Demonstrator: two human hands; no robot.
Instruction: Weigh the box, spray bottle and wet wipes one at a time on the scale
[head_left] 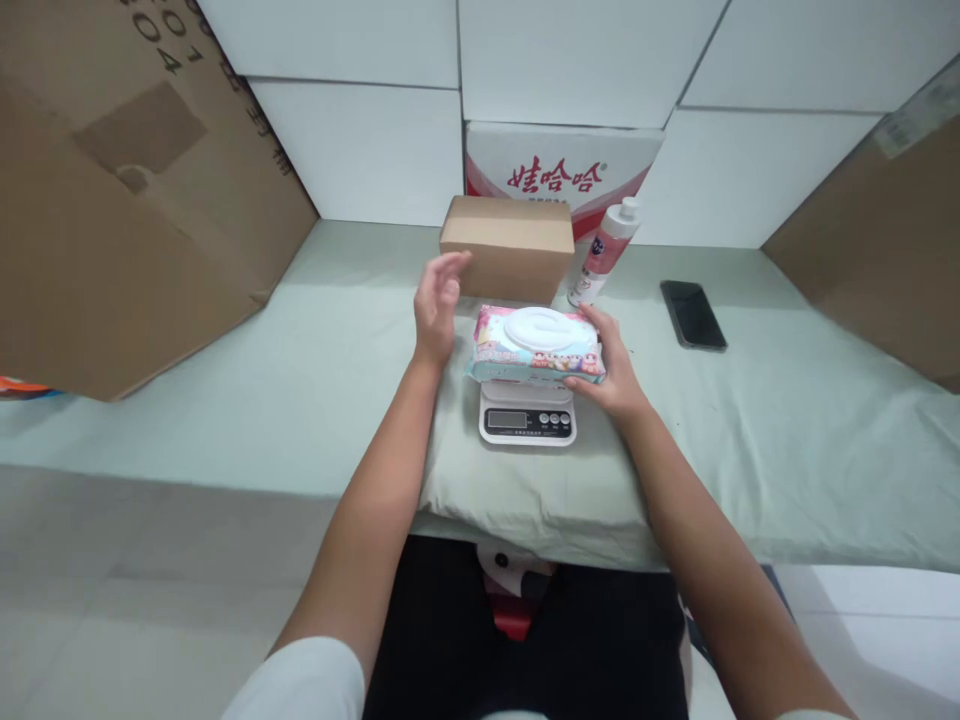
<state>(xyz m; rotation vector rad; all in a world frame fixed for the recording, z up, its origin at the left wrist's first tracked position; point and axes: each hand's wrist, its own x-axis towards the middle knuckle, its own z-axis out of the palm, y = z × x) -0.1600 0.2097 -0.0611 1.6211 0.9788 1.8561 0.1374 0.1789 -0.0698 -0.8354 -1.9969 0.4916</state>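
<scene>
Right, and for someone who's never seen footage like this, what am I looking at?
No machine here: this is bare-handed work, filmed by one camera worn on the person's head, looking forward and down. The right hand grips one end of a pink-and-blue plastic pack with a white oval lid. Under it is a small white scale; whether the pack rests on it, I can't tell. The left hand is raised and open beside the pack's other end. Also on the pale green cloth are a plain brown cardboard box, a pink-and-white bottle and a black phone. A white carton with red lettering stands behind the box.
</scene>
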